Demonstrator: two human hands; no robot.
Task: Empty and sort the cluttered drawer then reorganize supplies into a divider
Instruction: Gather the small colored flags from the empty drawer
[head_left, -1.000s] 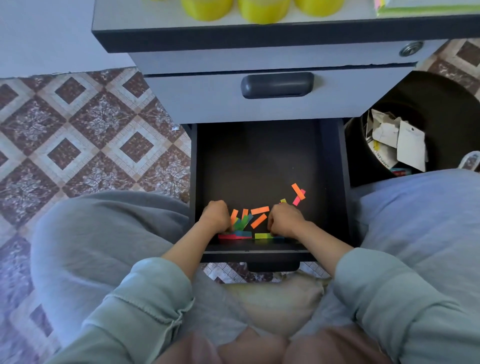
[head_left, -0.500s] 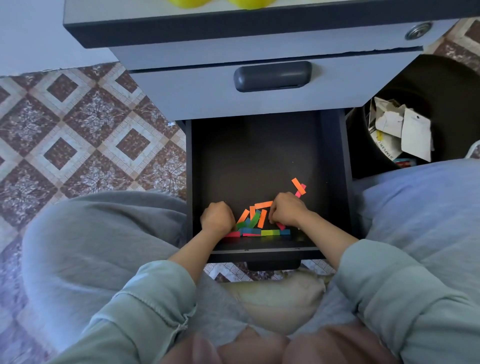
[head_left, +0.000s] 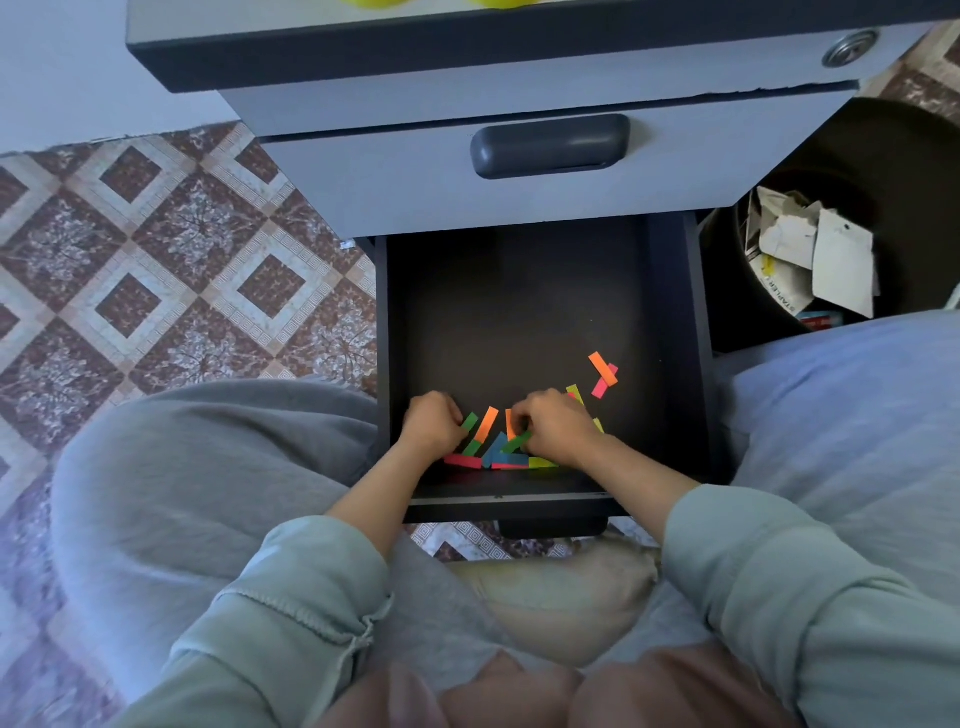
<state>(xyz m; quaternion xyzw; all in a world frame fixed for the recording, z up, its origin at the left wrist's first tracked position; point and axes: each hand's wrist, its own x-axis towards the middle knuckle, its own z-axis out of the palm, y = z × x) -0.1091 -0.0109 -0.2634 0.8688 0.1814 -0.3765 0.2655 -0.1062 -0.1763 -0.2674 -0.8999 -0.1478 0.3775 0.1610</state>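
The coloured strips (head_left: 493, 452) lie in a loose pile on the drawer floor, close against the front wall, directly between the two hands. The pile's long axis runs left to right, parallel to that wall. The lowest strips (pink, blue, yellow-green) lie along this axis. The green and orange strips above them tilt steeply, pointing toward the drawer back and leaning right.

The left hand (head_left: 434, 423) sits at the pile's left end, fingers curled, fingertips at a green strip. Whether it holds anything cannot be determined. The right hand (head_left: 558, 428) covers the right end, fingers curled down onto the pile and apparently pinching strips.

Two outliers, an orange strip (head_left: 602, 369) crossed over a pink strip (head_left: 604, 382), lie apart from the pile, farther back and to the right. The right hand is the nearer one, so gathering them probably calls for a short reach back and right.

The drawer (head_left: 680, 338) is pulled out toward the seated person. A waste bin (head_left: 909, 182) holding paper scraps stands to its right.
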